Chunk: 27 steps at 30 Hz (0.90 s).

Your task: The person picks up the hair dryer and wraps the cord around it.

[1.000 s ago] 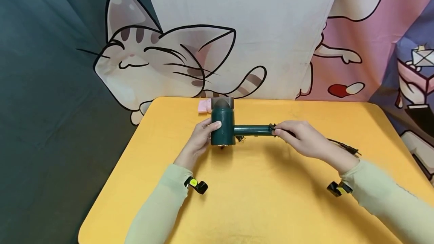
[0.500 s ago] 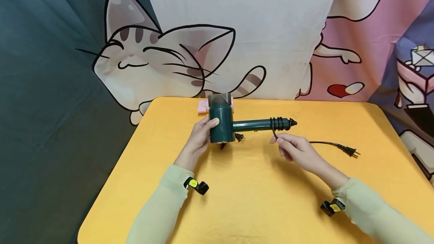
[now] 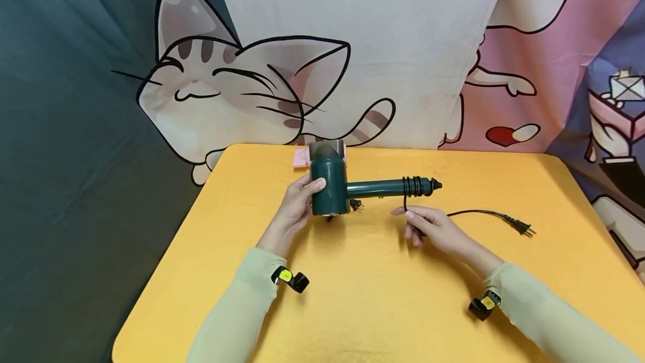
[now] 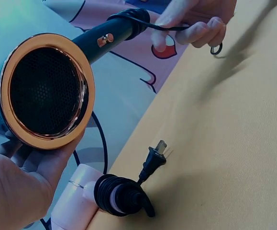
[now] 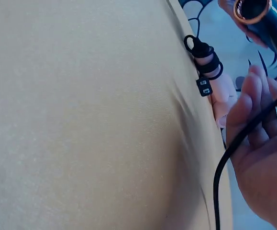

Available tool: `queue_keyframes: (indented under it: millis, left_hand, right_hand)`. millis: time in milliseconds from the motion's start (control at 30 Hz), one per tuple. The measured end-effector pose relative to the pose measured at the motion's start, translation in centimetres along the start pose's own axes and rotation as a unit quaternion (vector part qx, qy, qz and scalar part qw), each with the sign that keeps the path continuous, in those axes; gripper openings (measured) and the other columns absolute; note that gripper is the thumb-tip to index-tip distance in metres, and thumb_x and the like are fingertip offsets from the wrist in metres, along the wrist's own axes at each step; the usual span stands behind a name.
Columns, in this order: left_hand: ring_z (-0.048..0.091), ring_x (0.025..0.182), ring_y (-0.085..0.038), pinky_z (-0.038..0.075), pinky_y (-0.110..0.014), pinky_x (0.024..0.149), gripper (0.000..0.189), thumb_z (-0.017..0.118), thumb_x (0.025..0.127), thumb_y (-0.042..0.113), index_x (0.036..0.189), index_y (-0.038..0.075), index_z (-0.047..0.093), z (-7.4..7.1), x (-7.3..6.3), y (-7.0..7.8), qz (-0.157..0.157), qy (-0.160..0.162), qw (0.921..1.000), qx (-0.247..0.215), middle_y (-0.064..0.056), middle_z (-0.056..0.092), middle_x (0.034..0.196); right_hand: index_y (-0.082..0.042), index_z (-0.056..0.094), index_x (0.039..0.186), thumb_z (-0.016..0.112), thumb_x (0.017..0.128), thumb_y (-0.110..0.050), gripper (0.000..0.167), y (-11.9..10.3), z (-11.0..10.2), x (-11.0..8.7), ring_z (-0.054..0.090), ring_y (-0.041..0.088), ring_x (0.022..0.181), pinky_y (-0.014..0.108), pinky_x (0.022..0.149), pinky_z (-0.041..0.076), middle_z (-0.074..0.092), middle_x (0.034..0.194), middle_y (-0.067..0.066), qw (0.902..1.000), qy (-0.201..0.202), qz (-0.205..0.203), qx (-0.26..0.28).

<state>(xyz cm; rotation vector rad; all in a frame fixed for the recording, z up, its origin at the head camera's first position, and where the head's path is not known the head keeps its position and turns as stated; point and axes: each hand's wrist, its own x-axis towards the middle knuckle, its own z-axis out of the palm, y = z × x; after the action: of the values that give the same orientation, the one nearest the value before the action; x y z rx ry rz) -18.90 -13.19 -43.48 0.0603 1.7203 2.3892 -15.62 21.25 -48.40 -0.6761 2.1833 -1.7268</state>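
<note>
A dark green hair dryer (image 3: 329, 184) is held above the table by my left hand (image 3: 296, 201), which grips its barrel with the thumb over the front. Its handle points right, with several turns of black cord (image 3: 414, 185) wound near the end. My right hand (image 3: 429, 227), just below that end, pinches the cord where it leaves the coil. From this hand the loose length runs right to a two-pin plug (image 3: 522, 227) over the table. In the left wrist view the copper-coloured rim (image 4: 47, 140) round the dryer's meshed end faces the camera.
Behind the green dryer, at the table's far edge, lies a pink hair dryer (image 4: 76, 199) with its own black cord wound round the handle and its plug (image 4: 153, 160) sticking out. The yellow table (image 3: 353, 296) ends at a cartoon-printed cloth (image 3: 423, 32).
My right hand has come away from the handle's end, down and toward me, drawing out a strand of cord. The wound coil shows now. The left hand and dryer have barely moved.
</note>
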Motion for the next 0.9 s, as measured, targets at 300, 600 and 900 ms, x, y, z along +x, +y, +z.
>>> queue_keyframes:
  millis: [300,600,900]
  left_hand:
    - [0.076,0.095,-0.018,0.065,-0.034,0.083,0.062,0.064,0.094,0.017,0.150,-0.007,0.052,-0.4,-0.3,0.2,0.000,-0.017,0.9998,-0.007,-0.011,0.074,0.118]
    - [0.074,0.095,-0.017,0.064,-0.032,0.086,0.063,0.061,0.096,0.020,0.150,-0.009,0.049,-0.8,-0.6,0.1,0.004,-0.052,0.9986,-0.006,-0.006,0.074,0.115]
    - [0.071,0.099,-0.016,0.062,-0.030,0.089,0.057,0.064,0.094,0.023,0.142,-0.006,0.054,-1.9,-1.0,-0.1,0.019,-0.114,0.9933,0.001,-0.003,0.075,0.115]
  right_hand:
    - [0.024,0.060,0.121,0.047,0.115,-0.016,0.042,1.1,-2.2,1.1,0.067,0.013,0.069,0.031,0.065,0.060,0.071,0.085,0.007,0.9943,-0.072,0.051,0.059]
    - [0.012,0.068,0.120,0.061,0.110,-0.025,0.039,-0.7,-4.2,1.7,0.073,0.021,0.083,0.033,0.084,0.062,0.073,0.098,0.024,0.9848,-0.119,0.127,-0.004]
    - [0.014,0.070,0.106,0.064,0.103,-0.002,0.017,-3.0,-5.7,3.0,0.069,0.020,0.069,0.039,0.064,0.062,0.074,0.084,0.017,0.9739,-0.225,-0.008,-0.028]
